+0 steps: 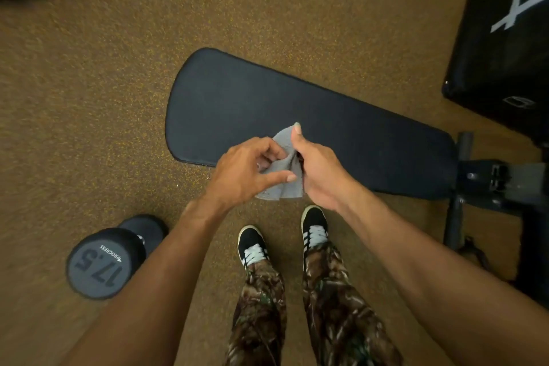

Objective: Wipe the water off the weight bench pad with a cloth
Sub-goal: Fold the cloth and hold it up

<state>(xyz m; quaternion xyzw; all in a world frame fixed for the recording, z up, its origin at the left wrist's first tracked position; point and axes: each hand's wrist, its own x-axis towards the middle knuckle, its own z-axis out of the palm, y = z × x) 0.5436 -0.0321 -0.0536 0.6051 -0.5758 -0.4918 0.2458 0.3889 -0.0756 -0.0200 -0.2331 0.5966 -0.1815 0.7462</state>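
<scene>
Standing at the long side of the bench, the person holds the cloth up with both hands, and I judge that the wiping has not yet begun. At the far left, a black round-headed dumbbell marked 17.5 (102, 261) lies on the speckled brown floor (89, 98), well apart from the work; it seems only put aside there.

The left hand (246, 171) has its fingers curled and its thumb stretched across, pinching the left part of the small grey ribbed cloth (283, 165). The cloth is bunched in folds between the two hands, over the near edge of the long black padded bench pad (356, 140); whether it touches the pad I cannot tell. The right hand (319, 171) grips the other part, with the thumb lying up along the top corner. Probably the hands hold it so in order to gather it into a firm wad, because a loose cloth would only smear the water.

On the pad I see no drops. The picture is dim and a little blurred, so the wet place cannot be located. To the right, the dark metal bench frame (481, 181) carries the pad, and beyond it stands a large black box with white numerals (505, 38). The next move, I think, is to press the cloth flat on the pad.
</scene>
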